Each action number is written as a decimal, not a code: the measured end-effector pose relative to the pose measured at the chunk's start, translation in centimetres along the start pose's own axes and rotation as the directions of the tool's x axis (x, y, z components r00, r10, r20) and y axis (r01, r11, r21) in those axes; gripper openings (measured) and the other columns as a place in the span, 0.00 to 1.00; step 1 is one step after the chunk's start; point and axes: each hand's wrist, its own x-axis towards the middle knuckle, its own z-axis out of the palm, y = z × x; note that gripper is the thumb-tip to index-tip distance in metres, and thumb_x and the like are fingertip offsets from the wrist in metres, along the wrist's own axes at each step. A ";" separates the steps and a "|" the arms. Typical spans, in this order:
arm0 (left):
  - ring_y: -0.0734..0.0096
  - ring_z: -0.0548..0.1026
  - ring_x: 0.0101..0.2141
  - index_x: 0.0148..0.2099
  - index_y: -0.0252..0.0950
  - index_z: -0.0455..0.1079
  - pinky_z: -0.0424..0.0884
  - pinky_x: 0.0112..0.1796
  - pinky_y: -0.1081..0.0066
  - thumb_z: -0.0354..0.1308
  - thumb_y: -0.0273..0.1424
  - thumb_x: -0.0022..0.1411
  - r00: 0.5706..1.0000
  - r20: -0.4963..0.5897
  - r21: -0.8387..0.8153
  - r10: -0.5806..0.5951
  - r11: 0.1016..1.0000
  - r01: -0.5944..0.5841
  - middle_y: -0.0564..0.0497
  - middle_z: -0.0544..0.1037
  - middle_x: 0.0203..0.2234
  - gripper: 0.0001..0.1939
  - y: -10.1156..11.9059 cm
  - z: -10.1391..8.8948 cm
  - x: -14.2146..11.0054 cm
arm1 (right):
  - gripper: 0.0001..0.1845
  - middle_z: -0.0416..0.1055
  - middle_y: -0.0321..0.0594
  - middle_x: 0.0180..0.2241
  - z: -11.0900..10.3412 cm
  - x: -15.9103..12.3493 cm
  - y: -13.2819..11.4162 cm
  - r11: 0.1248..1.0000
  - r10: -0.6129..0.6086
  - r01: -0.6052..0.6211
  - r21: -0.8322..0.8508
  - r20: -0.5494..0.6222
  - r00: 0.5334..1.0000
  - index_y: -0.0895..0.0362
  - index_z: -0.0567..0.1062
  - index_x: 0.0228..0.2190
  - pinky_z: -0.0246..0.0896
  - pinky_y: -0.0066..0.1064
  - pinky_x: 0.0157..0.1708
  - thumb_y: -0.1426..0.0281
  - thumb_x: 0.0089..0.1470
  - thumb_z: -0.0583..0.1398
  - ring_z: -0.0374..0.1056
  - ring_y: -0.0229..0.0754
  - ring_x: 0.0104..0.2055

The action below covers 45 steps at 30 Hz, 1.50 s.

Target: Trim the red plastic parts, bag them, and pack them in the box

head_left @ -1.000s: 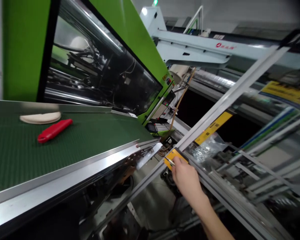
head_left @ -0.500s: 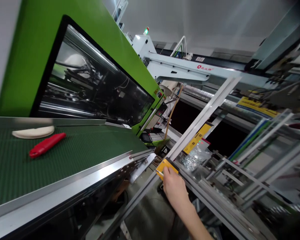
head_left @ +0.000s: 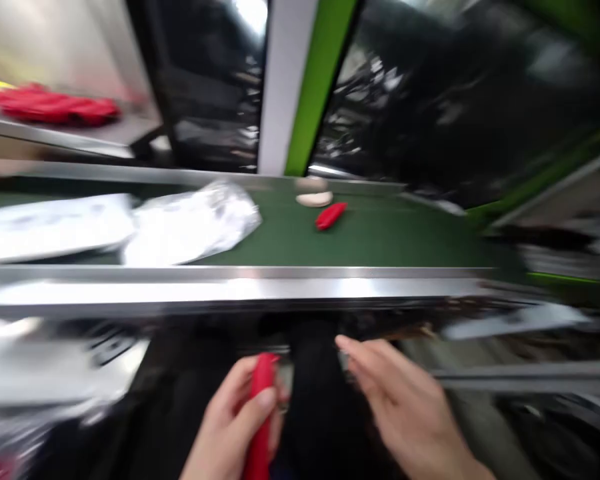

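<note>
My left hand [head_left: 237, 417], at the bottom middle, is closed around a long red plastic piece [head_left: 261, 427] shaped like a handle, its thumb along the near side. The piece stands roughly upright, with its lower end cut off by the picture's edge. Facing it from the right, my right hand [head_left: 405, 400] has its fingers stretched out toward the left. Motion blurs its fingertips, and no held thing shows in it. Beyond both hands, a similar red piece [head_left: 331, 215] lies on the green conveyor belt [head_left: 395, 233], beside a flat off-white piece [head_left: 314, 199].
A metal rail [head_left: 290, 288] runs along the belt's near edge. Crumpled clear plastic bags [head_left: 195, 220] lie on the belt at left. Several red pieces [head_left: 55, 107] are heaped on a shelf at upper left. A green machine frame [head_left: 320, 87] with dark windows stands behind.
The view has swung left to face the belt. My right hand has left the yellow part on the metal frame. My left hand has come into view, holding a red piece.
</note>
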 end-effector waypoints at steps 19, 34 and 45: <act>0.78 0.66 0.19 0.41 0.32 0.66 0.61 0.18 0.80 0.50 0.41 0.64 0.995 -0.093 -0.315 0.046 0.946 -0.074 0.46 0.74 0.32 0.16 1.9 -0.6 -1.6 | 0.18 0.72 0.44 0.47 5.0 4.5 -1.8 0.911 -0.405 0.403 0.087 0.011 0.914 0.62 0.74 0.49 0.65 0.39 0.48 0.84 0.56 0.59 0.68 0.43 0.49; 0.79 0.68 0.18 0.43 0.33 0.64 0.63 0.17 0.81 0.51 0.41 0.63 0.997 -0.053 -0.356 0.060 0.932 -0.075 0.46 0.76 0.31 0.15 1.2 -0.4 -1.7 | 0.19 0.73 0.44 0.46 4.4 4.3 -2.1 0.908 -0.417 0.415 0.064 0.017 0.909 0.63 0.74 0.49 0.64 0.39 0.45 0.86 0.56 0.59 0.68 0.43 0.47; 0.78 0.67 0.17 0.41 0.32 0.64 0.61 0.16 0.81 0.49 0.39 0.64 0.997 -0.058 -0.360 0.054 0.930 -0.071 0.46 0.75 0.30 0.14 1.4 -0.2 -1.8 | 0.19 0.72 0.45 0.46 4.4 3.4 -2.0 0.904 -0.427 0.425 0.049 0.042 0.903 0.63 0.73 0.50 0.63 0.37 0.44 0.84 0.57 0.59 0.68 0.42 0.47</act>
